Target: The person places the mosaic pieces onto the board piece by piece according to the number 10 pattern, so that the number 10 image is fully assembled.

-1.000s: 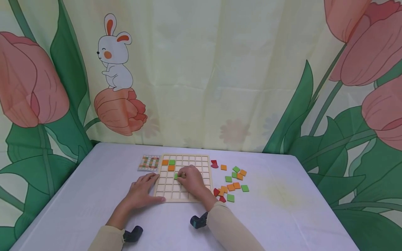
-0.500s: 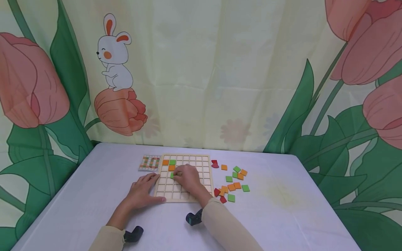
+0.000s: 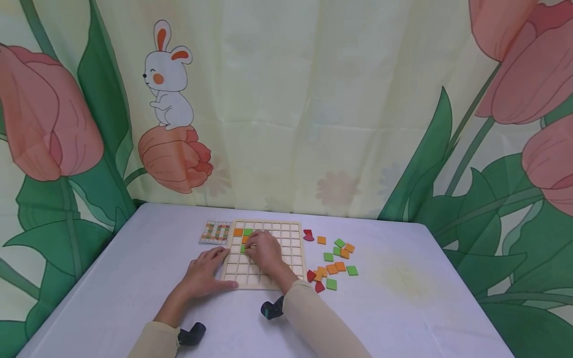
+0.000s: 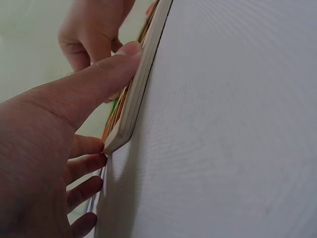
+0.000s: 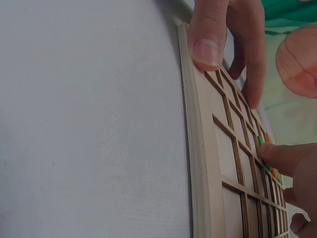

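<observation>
A wooden grid board (image 3: 267, 286) lies on the table, with an orange tile (image 3: 238, 231) and a green tile (image 3: 248, 231) in its far-left cells. Below that green tile is another orange tile (image 3: 244, 240), partly covered by fingers. My right hand (image 3: 265, 250) pinches a further green square tile (image 3: 243, 248) by its right side, at the cell just nearer than that orange tile. At the board's near-left corner rests my left hand (image 3: 203, 272); its thumb (image 4: 124, 57) lies on the near rim and its extended fingers touch the left edge.
A pattern card (image 3: 216, 232) lies left of the board. Right of it are scattered green tiles (image 3: 352, 270), orange tiles (image 3: 340, 266) and red pieces (image 3: 311, 275). A printed curtain (image 3: 286, 124) hangs behind the table.
My right hand has moved left and slightly away from me over the board, bringing the green tile to the cell below the orange one. My left hand stays at the board's corner.
</observation>
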`<action>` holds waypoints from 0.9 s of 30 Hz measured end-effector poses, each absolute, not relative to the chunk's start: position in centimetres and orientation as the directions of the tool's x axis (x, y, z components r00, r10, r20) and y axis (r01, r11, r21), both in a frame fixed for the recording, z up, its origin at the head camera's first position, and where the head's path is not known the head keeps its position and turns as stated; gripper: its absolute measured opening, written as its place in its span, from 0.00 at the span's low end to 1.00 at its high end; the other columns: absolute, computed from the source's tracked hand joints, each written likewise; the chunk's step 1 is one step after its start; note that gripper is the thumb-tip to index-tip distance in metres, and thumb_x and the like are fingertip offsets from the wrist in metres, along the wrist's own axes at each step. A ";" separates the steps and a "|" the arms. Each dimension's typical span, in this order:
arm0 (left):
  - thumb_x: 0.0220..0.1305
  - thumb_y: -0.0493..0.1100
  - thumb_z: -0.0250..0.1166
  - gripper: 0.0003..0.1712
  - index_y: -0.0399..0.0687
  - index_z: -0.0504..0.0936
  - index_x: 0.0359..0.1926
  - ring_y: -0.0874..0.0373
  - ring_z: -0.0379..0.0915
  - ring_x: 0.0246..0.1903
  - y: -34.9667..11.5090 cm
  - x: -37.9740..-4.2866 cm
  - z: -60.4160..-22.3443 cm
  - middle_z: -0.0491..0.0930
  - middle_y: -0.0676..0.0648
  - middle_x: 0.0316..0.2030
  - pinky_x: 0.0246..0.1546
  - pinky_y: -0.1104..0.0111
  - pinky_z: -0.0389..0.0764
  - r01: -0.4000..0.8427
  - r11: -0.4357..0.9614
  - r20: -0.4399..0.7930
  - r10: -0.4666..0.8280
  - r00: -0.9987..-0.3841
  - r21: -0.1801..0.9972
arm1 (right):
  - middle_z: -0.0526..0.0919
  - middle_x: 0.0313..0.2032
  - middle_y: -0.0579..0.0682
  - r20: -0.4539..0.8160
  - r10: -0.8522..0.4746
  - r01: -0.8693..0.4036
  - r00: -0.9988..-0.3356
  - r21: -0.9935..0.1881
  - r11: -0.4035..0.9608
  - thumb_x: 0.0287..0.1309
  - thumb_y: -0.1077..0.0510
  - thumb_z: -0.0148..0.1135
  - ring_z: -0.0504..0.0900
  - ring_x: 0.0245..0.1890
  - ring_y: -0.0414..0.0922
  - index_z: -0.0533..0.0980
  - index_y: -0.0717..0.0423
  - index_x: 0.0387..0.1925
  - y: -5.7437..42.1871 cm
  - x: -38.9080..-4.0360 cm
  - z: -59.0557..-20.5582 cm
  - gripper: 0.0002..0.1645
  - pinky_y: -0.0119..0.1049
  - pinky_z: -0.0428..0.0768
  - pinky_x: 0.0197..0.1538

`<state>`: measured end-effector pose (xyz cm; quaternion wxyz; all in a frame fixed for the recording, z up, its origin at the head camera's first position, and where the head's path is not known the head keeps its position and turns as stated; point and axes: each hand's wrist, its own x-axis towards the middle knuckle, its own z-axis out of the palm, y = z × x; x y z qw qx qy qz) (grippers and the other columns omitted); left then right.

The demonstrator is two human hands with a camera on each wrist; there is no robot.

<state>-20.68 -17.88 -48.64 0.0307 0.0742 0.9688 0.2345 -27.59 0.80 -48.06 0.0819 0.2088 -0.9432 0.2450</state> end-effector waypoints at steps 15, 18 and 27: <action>0.42 0.73 0.70 0.60 0.50 0.62 0.72 0.38 0.54 0.69 -17.8 -20.5 -48.7 0.61 0.41 0.71 0.61 0.37 0.59 0.128 0.882 -0.037 0.162 -0.986 0.455 | 0.81 0.49 0.47 0.135 -0.382 -0.387 -0.914 -0.566 0.728 0.53 0.57 0.70 0.77 0.53 0.46 0.86 0.49 0.36 1.8 -26.4 -47.1 0.07 0.42 0.77 0.56; 0.42 0.74 0.70 0.60 0.50 0.62 0.72 0.39 0.54 0.68 -17.9 -20.5 -48.7 0.61 0.41 0.70 0.60 0.38 0.59 0.133 0.883 -0.034 0.166 -0.986 0.450 | 0.81 0.48 0.47 0.129 -0.372 -0.375 -0.919 -0.577 0.725 0.55 0.57 0.69 0.77 0.53 0.45 0.86 0.50 0.39 2.1 -26.1 -46.8 0.09 0.41 0.77 0.56; 0.42 0.73 0.70 0.60 0.50 0.62 0.72 0.39 0.54 0.68 -17.9 -20.7 -48.7 0.60 0.41 0.71 0.60 0.38 0.59 0.150 0.878 -0.018 0.178 -0.984 0.455 | 0.80 0.50 0.47 0.111 -0.322 -0.320 -0.940 -0.608 0.727 0.56 0.56 0.67 0.77 0.52 0.45 0.85 0.49 0.42 3.9 -25.5 -46.7 0.11 0.43 0.77 0.56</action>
